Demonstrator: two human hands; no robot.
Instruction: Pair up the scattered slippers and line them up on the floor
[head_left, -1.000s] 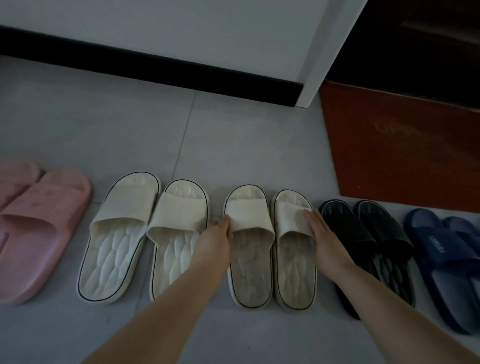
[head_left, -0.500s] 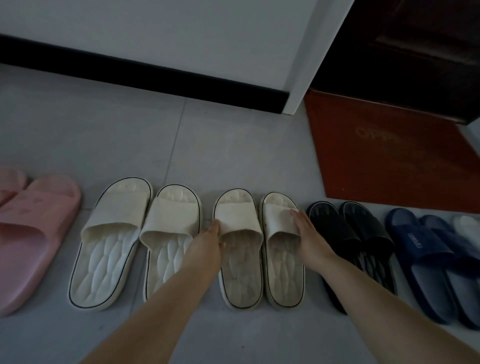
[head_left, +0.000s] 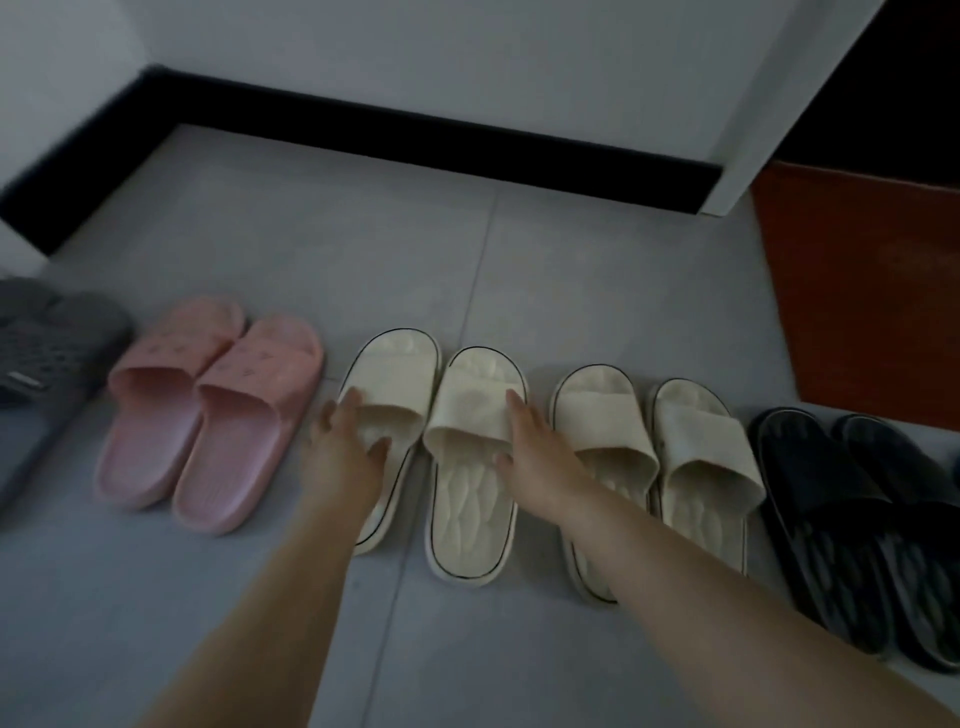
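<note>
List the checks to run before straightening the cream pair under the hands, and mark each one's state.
1. Left hand on the left cream slipper at its strap: ok.
2. Right hand on the mate at its strap: ok.
3. Pair parallel: not ok; the straps touch and the heels splay apart.
4. Gap to the pink pair: ok, visible.
5. Right forearm clear of the neighbouring cream pair: cannot tell; it crosses over one heel.

Hands quit the smaller cream pair (head_left: 602, 421): left hand (head_left: 345, 449) now on bigger cream slipper (head_left: 397, 371), right hand (head_left: 535, 457) on its mate (head_left: 475, 415) (view swung left, grey slipper (head_left: 47, 353) appeared).
</note>
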